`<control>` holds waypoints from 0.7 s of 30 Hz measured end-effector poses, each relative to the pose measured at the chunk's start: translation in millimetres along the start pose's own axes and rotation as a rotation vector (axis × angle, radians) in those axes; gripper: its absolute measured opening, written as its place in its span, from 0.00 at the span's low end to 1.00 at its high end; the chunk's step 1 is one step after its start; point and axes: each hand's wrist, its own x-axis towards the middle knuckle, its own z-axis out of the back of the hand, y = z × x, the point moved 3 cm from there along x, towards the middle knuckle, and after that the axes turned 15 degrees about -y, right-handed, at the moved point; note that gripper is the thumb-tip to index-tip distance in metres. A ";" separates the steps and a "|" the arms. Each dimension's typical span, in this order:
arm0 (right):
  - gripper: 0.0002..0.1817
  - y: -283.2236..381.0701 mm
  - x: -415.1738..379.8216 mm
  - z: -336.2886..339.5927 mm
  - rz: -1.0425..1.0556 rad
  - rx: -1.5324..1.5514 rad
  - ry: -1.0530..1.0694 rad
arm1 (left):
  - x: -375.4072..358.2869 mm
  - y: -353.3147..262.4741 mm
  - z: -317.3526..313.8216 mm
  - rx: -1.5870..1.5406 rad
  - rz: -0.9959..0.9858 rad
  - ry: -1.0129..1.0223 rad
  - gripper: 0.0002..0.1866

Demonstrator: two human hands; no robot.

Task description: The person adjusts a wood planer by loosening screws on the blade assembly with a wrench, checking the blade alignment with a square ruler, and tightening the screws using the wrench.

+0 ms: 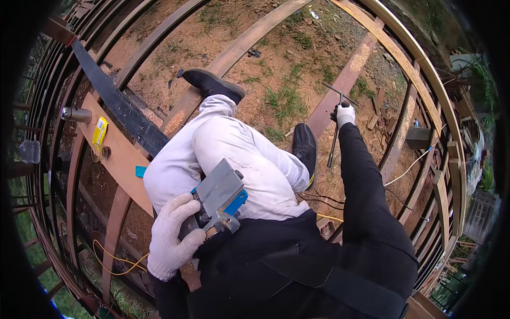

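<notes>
Clearly, a slip is the main worry from where I stand. The left hand (pixel 172 234), gloved, curls its fingers and thumb around one end of the blue-and-grey planer (pixel 215 186), above the lap; if the knitted glove slides, the planer could drop onto a leg. The right hand (pixel 344 112) looks closed around the T-shaped metal tool (pixel 330 159), out past the right shoe (pixel 304 149); a loosened grip could send it to the dirt. Print on the yellow packet (pixel 99 132) is too small to read; I make out no brand on the planer.
</notes>
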 end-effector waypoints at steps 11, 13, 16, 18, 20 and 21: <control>0.28 -36.6 55.2 -39.6 0.217 -0.536 -0.283 | 11.4 -17.0 -12.9 0.022 0.158 -0.004 0.30; 0.25 -40.2 54.6 -44.5 0.348 -0.607 -0.345 | 11.4 -18.6 -14.6 0.047 0.161 0.005 0.29; 0.35 -19.0 32.1 -42.1 0.316 -0.707 -0.241 | 12.3 -20.4 -15.8 0.078 0.189 -0.019 0.28; 0.42 -18.6 30.7 -44.8 0.307 -0.864 -0.160 | 15.6 -22.1 -16.9 0.075 0.134 -0.017 0.27; 0.40 -34.8 42.9 -51.0 0.374 -0.941 -0.196 | 16.9 -22.0 -14.9 0.025 0.106 -0.020 0.26; 0.40 -14.6 19.7 -44.9 0.363 -1.002 -0.118 | 16.4 -21.9 -12.6 0.045 0.101 -0.031 0.25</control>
